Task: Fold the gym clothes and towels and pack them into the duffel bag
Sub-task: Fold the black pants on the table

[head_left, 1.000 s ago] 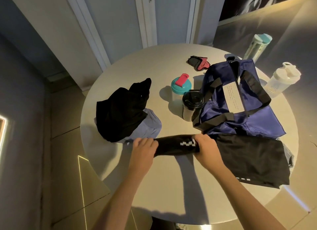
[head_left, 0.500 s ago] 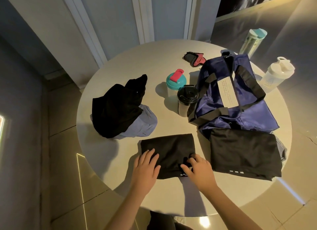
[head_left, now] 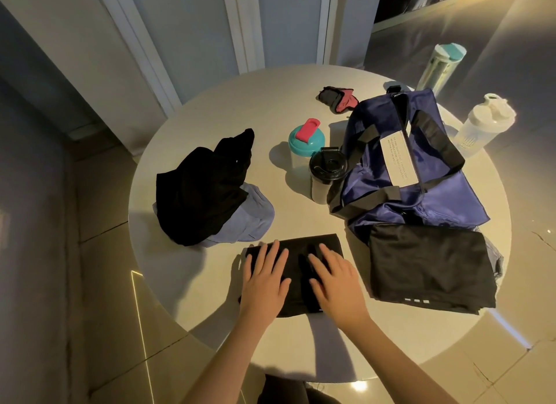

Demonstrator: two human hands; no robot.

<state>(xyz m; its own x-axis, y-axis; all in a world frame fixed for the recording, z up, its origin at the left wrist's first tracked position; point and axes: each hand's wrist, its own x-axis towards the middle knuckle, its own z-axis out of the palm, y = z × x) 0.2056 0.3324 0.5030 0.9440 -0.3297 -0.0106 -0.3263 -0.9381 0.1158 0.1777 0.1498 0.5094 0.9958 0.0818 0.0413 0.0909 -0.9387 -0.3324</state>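
A small folded black garment (head_left: 301, 247) lies flat near the front edge of the round table (head_left: 210, 108). My left hand (head_left: 264, 277) and my right hand (head_left: 334, 280) both rest flat on it, fingers spread, gripping nothing. To the right lies a larger folded black garment (head_left: 427, 271) with a white mark at its hem. Behind that sits the navy duffel bag (head_left: 406, 177) with black straps. At the left, a crumpled black garment (head_left: 204, 186) lies on top of a lavender towel (head_left: 249, 220).
A teal-lidded shaker (head_left: 305, 144) and a black-lidded cup (head_left: 326, 171) stand left of the bag. Pink and black gloves (head_left: 337, 99) lie at the back. A tall teal-capped bottle (head_left: 440, 66) and a clear shaker (head_left: 484, 126) stand at the far right edge.
One second ago both hands held the black garment up as a narrow roll. It then went down as a flat fold, and both palms now press on top of it.
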